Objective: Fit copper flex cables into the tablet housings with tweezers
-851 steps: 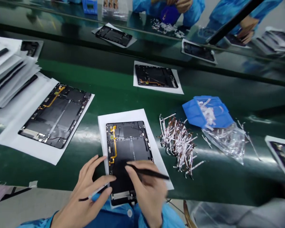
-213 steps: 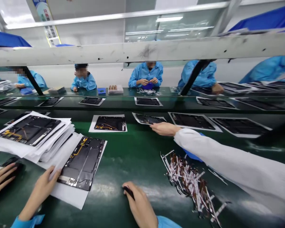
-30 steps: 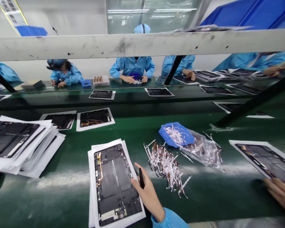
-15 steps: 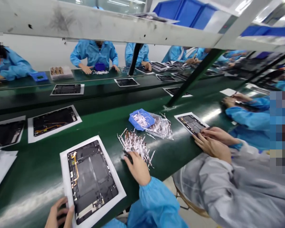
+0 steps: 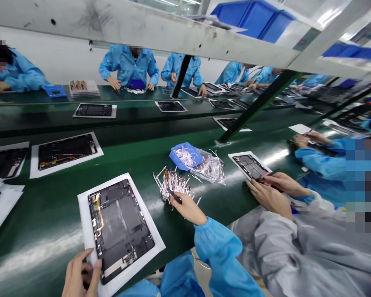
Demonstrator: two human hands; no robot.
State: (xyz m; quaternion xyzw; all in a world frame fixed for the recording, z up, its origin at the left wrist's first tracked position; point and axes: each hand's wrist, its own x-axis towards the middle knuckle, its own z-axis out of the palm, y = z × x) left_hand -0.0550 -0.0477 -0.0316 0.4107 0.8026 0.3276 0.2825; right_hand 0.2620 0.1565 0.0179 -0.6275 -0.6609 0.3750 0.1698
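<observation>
An opened tablet housing [image 5: 120, 231] with dark inner parts and an orange flex cable lies on a white sheet [image 5: 156, 243] in front of me. My left hand [image 5: 80, 274] is at its lower left corner, fingers curled and thumb on the edge of the sheet; some fingers are partly hidden. Black tweezers [image 5: 175, 196] are pinched in my right hand [image 5: 190, 208], pointing down into a pile of thin whitish strips [image 5: 170, 181]. The tweezer tips blend into the pile, so I cannot tell whether they grip a strip.
Behind the pile stand a blue tray [image 5: 176, 159] of white strips and a clear plastic bag [image 5: 212, 169]. More tablets [image 5: 69, 152] lie on the green bench [image 5: 136, 152]. A co-worker's hands [image 5: 275, 192] work at my right. A green post [image 5: 259, 105] and a beam [image 5: 142, 29] cross ahead.
My right hand has moved right and slightly up, and the tweezers now reach into the strip pile. My left hand stays at the tablet's corner. The view has shifted slightly.
</observation>
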